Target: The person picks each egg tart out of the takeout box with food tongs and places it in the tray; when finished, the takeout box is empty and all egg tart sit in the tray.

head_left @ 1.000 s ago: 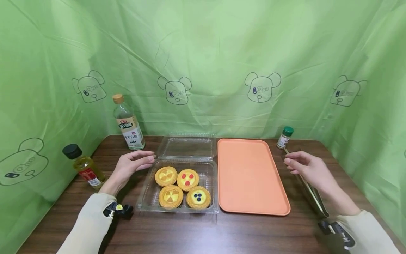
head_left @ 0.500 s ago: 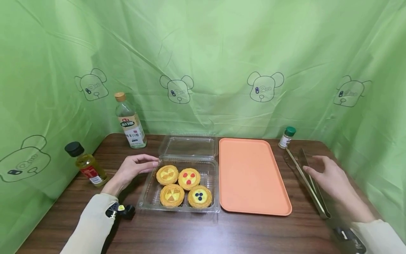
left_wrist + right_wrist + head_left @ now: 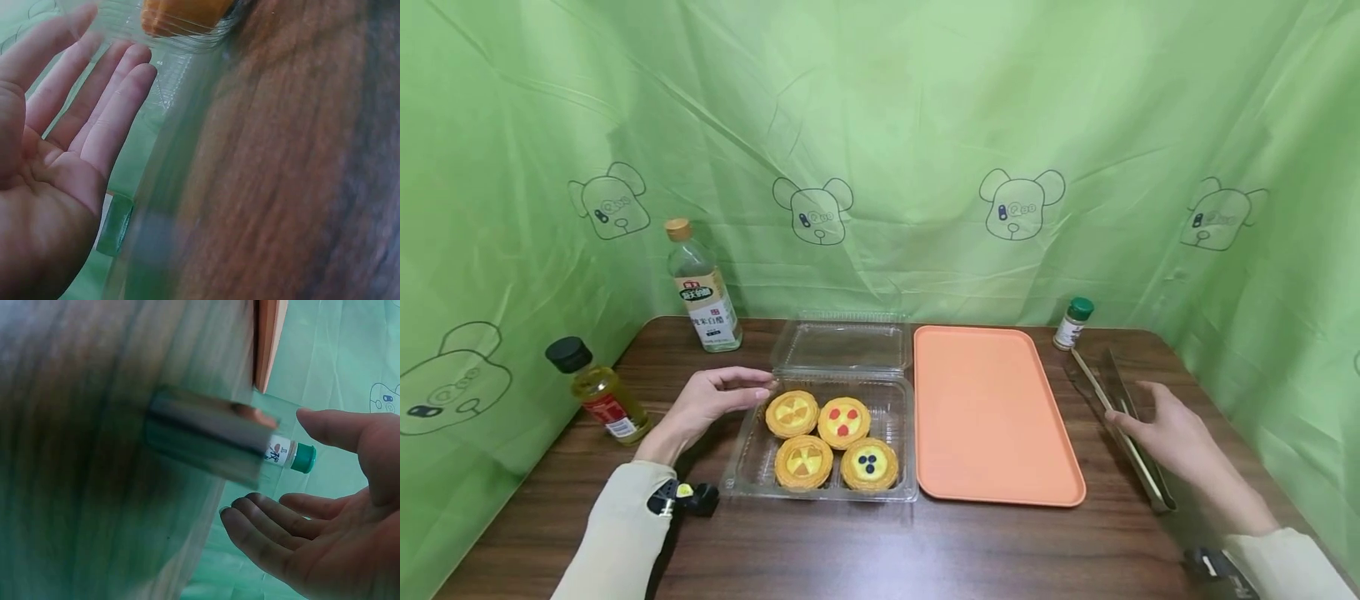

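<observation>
right hand (image 3: pixel 1176 433) has drawn back along the tongs (image 3: pixel 1132 458), fingers (image 3: pixel 256 540) apart, as on the left hand (image 3: pixel 707 406)

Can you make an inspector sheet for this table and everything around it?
Surface: dark brown wooden table, with glare.
Job's things: clear plastic box, open, holding four round yellow tarts; orange rectangular tray; silver metal tongs.
Clutter: tall clear glass bottle, short black-capped bottle of yellow liquid, small green-capped shaker; all standing.
Hands: left hand at the box's edge; right hand near the tongs, not gripping.
Cables: nothing seen.
Surroundings: light green cloth with bear outlines.
</observation>
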Demonstrator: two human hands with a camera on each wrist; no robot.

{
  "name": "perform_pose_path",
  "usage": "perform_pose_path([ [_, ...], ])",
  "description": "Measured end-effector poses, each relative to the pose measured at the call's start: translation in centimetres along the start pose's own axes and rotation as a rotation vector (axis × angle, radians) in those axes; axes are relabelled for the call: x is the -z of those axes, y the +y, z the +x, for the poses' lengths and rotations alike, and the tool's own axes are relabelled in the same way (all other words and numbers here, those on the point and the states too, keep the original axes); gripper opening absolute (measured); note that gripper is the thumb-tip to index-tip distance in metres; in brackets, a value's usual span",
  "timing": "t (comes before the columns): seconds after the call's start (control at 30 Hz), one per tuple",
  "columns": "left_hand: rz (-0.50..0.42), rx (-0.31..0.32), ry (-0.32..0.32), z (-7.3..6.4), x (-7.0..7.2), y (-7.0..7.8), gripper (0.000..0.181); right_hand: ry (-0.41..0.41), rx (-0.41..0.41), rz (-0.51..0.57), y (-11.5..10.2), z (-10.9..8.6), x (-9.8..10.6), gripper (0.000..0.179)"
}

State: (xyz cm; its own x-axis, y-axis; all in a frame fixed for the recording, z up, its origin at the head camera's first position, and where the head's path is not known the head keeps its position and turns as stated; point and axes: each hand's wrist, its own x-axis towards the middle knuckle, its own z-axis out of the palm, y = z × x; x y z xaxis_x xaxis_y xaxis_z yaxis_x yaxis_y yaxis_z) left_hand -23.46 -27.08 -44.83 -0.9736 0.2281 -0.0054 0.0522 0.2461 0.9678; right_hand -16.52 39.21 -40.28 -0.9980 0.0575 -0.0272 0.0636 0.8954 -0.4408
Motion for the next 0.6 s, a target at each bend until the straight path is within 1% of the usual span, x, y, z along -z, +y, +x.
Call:
perform_pose_path([
  [0.13,-0.029,-0.012,0.012,-0.31,-0.21,0.10,0.045,-0.002,-0.001,0.008,0.03,-0.08,-0.43,0.091],
  [0.2,-0.029,-0.018,0.018,-0.30,-0.34,0.08,0.046,0.004,0.001,0.012,0.09,-0.09,-0.59,0.090],
  [0.43,0.015,-0.012,0.043,-0.27,-0.24,-0.29,0.046,0.031,0.009,0.006,0.21,0.49,-0.85,0.085],
  [0.6,0.028,-0.009,0.059,-0.37,-0.33,-0.35,0.046,0.028,0.003,0.005,0.40,0.71,-0.99,0.087],
])
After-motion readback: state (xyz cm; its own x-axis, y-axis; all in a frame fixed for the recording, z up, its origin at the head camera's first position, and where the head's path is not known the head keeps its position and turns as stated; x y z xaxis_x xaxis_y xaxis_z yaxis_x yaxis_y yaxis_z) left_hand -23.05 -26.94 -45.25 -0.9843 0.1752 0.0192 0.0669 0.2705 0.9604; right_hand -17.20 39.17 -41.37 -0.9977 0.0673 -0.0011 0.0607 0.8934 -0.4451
